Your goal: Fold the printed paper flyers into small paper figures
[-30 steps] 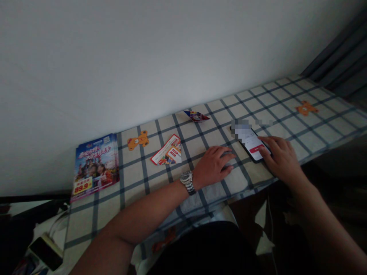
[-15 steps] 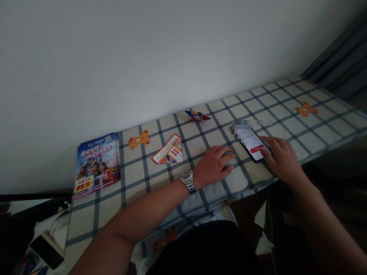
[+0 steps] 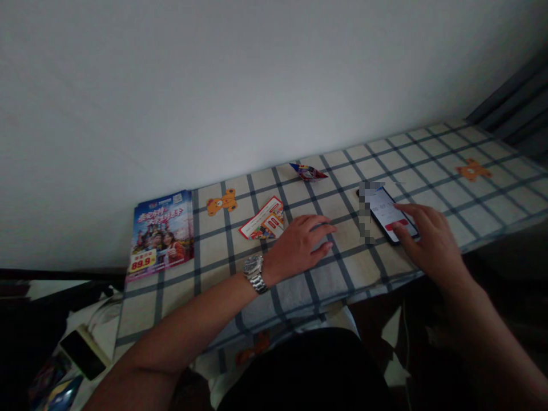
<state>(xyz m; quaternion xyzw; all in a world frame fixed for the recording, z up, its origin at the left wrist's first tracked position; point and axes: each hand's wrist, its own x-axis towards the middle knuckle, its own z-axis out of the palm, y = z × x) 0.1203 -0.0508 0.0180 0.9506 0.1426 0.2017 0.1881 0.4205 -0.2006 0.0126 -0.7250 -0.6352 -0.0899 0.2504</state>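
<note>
My right hand [image 3: 430, 234] is over the lower right part of a smartphone [image 3: 390, 220] lying face up on the checked cloth. Its thumb is at the red button on the lit screen, and the index finger reaches the phone's right edge. The fingers are apart and do not wrap round the phone. My left hand [image 3: 298, 246], a metal watch [image 3: 254, 271] on its wrist, rests on the cloth with fingers spread. Just beyond it lies a folded red and white paper piece [image 3: 263, 220]. Farther back stands a small folded paper shape [image 3: 308, 172], blue and red.
A stack of printed flyers [image 3: 162, 234] lies at the table's left end. The checked tablecloth [image 3: 355, 165] covers a narrow table against a white wall [image 3: 274, 85]. A dark curtain [image 3: 514, 97] hangs at right. Below left is a pale box-like item [image 3: 85, 351] with a dark face.
My left hand has drawn left, away from the phone and closer to the folded paper piece. The right hand stays at the phone. The whole view has shifted slightly.
</note>
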